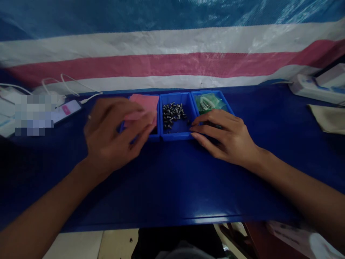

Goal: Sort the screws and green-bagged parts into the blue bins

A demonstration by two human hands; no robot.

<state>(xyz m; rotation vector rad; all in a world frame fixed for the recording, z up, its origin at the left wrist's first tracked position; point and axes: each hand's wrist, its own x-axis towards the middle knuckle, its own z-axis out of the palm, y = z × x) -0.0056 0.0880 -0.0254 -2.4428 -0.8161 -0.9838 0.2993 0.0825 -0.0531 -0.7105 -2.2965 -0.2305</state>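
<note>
Three blue bins stand side by side on the blue table. Pink bags (144,102) fill the left bin, and my left hand (115,133) is over them, blurred by motion, with its fingers around a pink piece. Dark screws (174,112) lie in the middle bin (175,136). My right hand (226,135) rests at the wall between the middle and right bins, fingertips close together over the middle bin's right edge; whether anything is between them is hidden. In the right bin is a green bag (210,101) with pale pieces.
A phone (66,111) with white cables lies at the left beside a white power strip. Another power strip (309,88) and a beige cloth (329,118) are at the right. A striped sheet (172,64) hangs behind the table (172,187).
</note>
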